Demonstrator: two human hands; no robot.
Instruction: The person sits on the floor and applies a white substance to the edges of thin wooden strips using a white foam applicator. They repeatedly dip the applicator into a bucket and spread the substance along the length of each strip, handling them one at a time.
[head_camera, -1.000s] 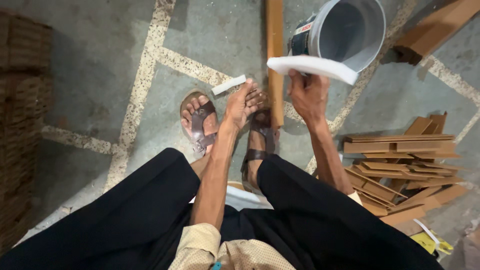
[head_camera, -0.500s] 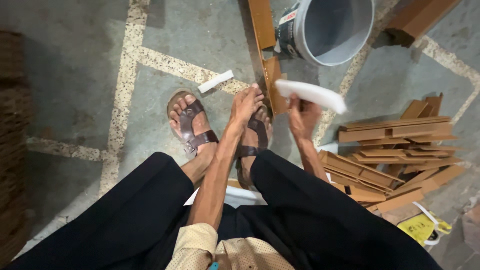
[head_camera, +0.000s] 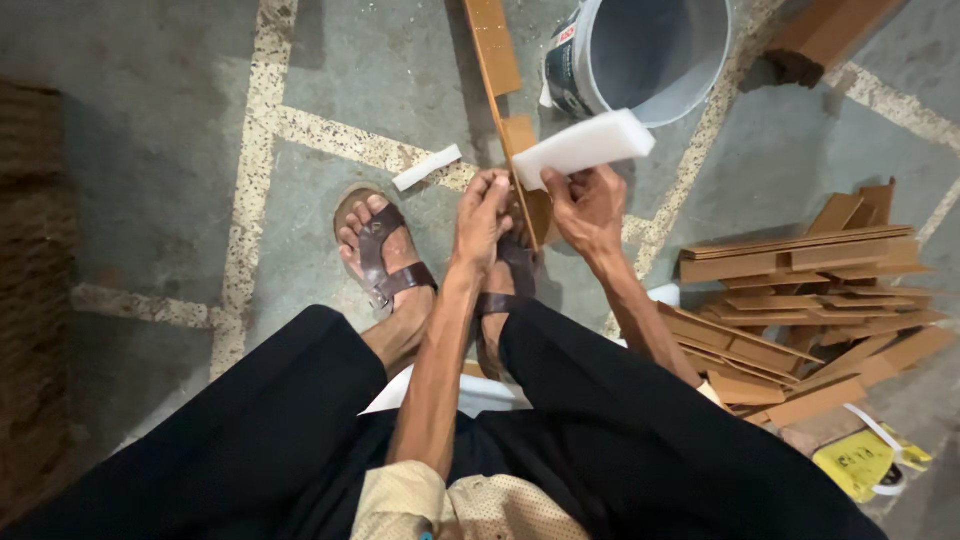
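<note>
Down on the concrete floor (head_camera: 150, 180), and both hands are busy over the feet. The left hand (head_camera: 482, 222) has its fingers (head_camera: 495, 190) curled narrow onto the near end of a long brown wooden strip (head_camera: 497, 60), which runs on edge away from the person, up past the bucket. The right hand (head_camera: 590, 208) meets it from the other side, its fingers pinched shut on a white foam block (head_camera: 585, 147) that tilts up and out to the right, its lower end right at the strip.

Crowding in just behind the block is a grey plastic bucket (head_camera: 650, 60), tipped with its mouth toward the camera, touching or very nearly touching the strip; hard to call which. A small white foam offcut (head_camera: 427, 167) lies on the floor just left of the hands. Below them, two feet in brown sandals: the left sandal (head_camera: 382, 250) in plain sight, the other mostly hidden under the hands. To the right sits a loose pile of wooden strips (head_camera: 800, 300), close to the right forearm. A yellow tape roll (head_camera: 860, 462) rests near the lower right. Stacked brown boards (head_camera: 35, 300) line the far left edge.
</note>
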